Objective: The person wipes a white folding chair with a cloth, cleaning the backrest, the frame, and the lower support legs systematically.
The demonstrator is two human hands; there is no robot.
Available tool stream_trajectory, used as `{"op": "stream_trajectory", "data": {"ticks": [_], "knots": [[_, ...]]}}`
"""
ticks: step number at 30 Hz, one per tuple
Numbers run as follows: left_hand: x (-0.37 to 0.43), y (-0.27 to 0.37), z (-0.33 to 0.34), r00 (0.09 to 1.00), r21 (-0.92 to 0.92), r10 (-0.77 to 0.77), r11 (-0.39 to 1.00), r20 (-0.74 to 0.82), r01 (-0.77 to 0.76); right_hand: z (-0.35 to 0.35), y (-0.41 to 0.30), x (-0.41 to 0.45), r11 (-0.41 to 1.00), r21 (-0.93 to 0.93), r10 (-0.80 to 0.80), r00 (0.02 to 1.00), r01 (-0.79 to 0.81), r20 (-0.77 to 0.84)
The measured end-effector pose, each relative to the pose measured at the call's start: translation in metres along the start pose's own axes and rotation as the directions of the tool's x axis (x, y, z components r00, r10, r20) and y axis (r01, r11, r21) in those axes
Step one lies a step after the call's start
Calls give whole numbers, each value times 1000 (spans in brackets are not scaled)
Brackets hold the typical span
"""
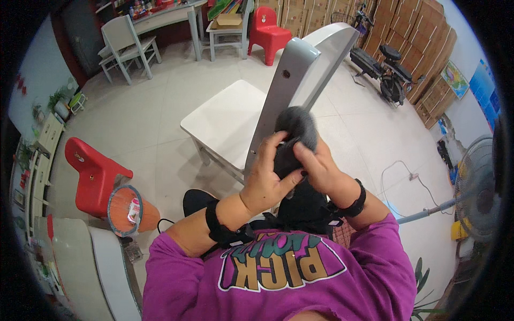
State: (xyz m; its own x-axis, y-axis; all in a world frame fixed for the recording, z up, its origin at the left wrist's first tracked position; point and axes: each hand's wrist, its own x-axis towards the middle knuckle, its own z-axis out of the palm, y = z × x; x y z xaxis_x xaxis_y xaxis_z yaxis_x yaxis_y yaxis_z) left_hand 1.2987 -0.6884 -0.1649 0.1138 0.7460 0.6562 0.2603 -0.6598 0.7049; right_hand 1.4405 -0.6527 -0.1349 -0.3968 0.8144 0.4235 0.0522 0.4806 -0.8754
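Observation:
Both of my hands hold a dark grey and black item (295, 126), blurred at its rounded upper end; it could be a shoe or a bundle of cloth. My left hand (265, 172) grips its left side, thumb across the lower part. On the other side my right hand (321, 166) presses it with the thumb. Just beyond my hands stands a chair with a white seat (223, 114) and a grey back post (277, 88). The item overlaps that post in view, and I cannot tell whether they touch. Dark straps circle both wrists.
To the left are a red plastic chair (90, 180) and an orange waste bin (150, 214). A standing fan (482, 192) is at the right, with a cable (383, 180) on the floor. Farther back are another red chair (265, 34), an electric scooter (385, 72) and stacked cartons (421, 36).

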Motion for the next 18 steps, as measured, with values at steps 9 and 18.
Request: {"op": "stream_trajectory", "data": {"ticks": [9,18], "knots": [[31,21,-46,994,101,83,991,69,-90,-4,-54,17,983,-137,-117,991,124,57],[59,35,-60,912,-899,-400,426,-89,99,-33,-74,66,994,39,-97,992,100,-82]]}}
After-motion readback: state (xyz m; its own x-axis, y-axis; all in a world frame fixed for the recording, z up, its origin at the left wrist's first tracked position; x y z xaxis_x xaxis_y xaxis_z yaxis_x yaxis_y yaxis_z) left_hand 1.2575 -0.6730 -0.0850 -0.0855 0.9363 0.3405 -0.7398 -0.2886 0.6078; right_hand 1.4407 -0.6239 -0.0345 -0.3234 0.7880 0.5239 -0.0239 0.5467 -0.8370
